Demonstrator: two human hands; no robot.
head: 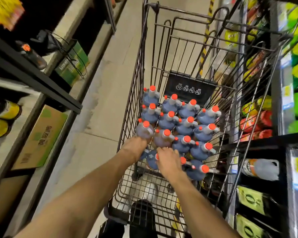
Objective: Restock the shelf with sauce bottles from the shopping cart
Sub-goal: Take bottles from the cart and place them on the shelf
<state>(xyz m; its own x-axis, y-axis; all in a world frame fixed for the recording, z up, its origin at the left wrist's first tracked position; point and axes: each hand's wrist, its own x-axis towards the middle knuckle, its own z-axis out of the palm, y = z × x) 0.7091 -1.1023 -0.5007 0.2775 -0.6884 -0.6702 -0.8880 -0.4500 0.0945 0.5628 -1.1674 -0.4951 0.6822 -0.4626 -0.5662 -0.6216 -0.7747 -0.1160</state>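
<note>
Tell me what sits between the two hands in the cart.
Head view: a blue-labelled sauce bottle sits between the left hand and right hand.

Both my bare forearms reach forward and down from six o'clock, converging toward twelve. My left hand point(135, 146) sits at about eleven o'clock of the right, back of hand up, its fingers curled downward out of sight; I can't tell what they grip. My right hand point(169, 160) lies palm down, fingers spread and bent, knuckles toward twelve, wrist straight. The hands are near each other, not touching.
</note>
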